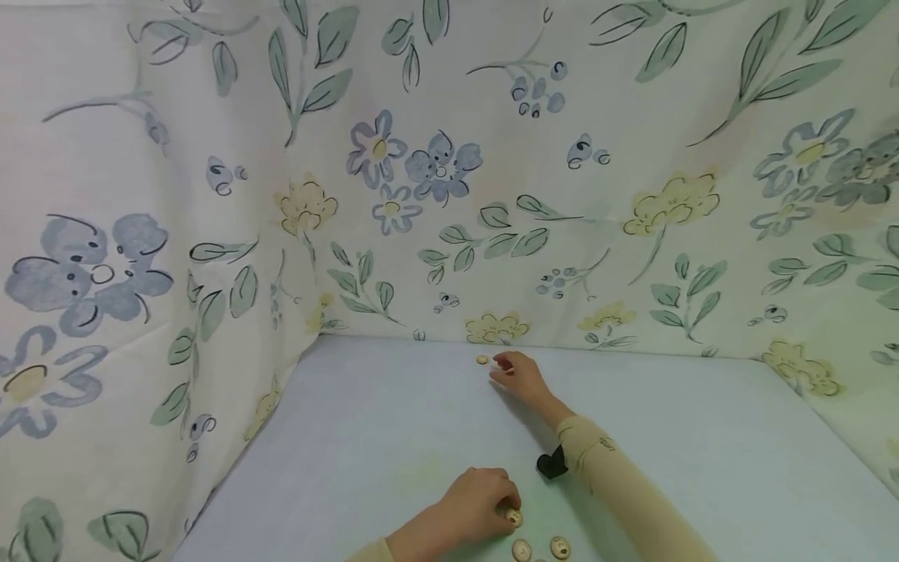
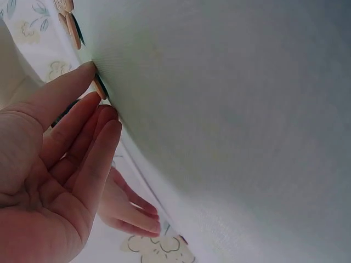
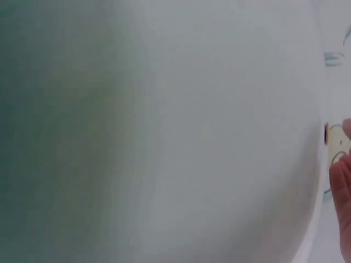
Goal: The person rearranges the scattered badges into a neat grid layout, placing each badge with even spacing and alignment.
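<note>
At the near part of the table my left hand (image 1: 477,503) pinches a small round wooden disc (image 1: 514,517) with a dark marking, thumb and fingertips at its edge. The left wrist view shows that disc (image 2: 100,86) edge-on between thumb and index finger. Far off by the back edge, my right hand (image 1: 521,376) reaches out with loosely bent fingers, holding nothing. Just left of its fingertips lies another wooden disc (image 1: 481,359), a small gap apart. That disc (image 3: 327,133) also shows at the right wrist view's edge, beside part of the hand (image 3: 341,197).
Two wooden discs, one (image 1: 521,550) left and one (image 1: 559,547) right, lie by the left hand, with a third barely showing at the frame's bottom. White cloth covers the table (image 1: 365,421). A floral curtain (image 1: 449,257) hangs behind. A black strap piece (image 1: 552,464) sticks out by the right sleeve.
</note>
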The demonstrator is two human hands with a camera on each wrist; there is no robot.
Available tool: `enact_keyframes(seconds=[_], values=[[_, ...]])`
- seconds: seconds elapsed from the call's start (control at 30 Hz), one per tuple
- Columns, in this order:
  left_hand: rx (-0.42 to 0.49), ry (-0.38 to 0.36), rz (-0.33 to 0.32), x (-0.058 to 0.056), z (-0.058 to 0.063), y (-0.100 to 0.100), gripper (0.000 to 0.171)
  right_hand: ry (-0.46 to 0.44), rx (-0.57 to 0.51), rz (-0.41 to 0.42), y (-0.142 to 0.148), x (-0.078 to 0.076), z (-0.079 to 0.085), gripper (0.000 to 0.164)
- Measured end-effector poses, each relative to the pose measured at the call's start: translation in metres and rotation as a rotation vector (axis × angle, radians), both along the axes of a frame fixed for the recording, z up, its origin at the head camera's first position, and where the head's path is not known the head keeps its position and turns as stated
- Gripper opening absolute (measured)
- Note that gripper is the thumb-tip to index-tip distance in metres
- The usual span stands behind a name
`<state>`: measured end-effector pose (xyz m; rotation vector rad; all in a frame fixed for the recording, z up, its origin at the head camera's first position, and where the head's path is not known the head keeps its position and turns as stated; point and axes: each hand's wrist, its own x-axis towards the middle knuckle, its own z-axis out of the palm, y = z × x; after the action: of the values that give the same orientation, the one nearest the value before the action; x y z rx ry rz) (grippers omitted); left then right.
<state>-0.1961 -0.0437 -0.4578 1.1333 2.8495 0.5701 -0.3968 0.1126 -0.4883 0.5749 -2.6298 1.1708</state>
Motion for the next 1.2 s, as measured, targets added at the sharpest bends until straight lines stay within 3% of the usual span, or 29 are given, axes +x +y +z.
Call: enact_keyframes(seconds=[0.27, 0.57, 1.0, 1.2], values=[[-0.008, -0.013, 0.01, 0.001, 0.002, 0.0, 0.016, -0.058, -0.04, -0.005, 0.025, 0.043, 0.012, 0.03], [0.014, -0.024, 0.024, 0.002, 0.003, -0.001, 0.016, -0.136, -0.012, 0.076, 0.05, 0.1, 0.022, 0.028], [0.052, -0.014, 0.001, 0.0, 0.0, 0.001, 0.018, -0.144, -0.023, 0.21, 0.086, 0.172, 0.009, 0.019], [0.058, -0.029, 0.009, 0.001, 0.0, 0.0, 0.017, -0.108, -0.049, 0.333, 0.091, 0.198, 0.006, 0.018]])
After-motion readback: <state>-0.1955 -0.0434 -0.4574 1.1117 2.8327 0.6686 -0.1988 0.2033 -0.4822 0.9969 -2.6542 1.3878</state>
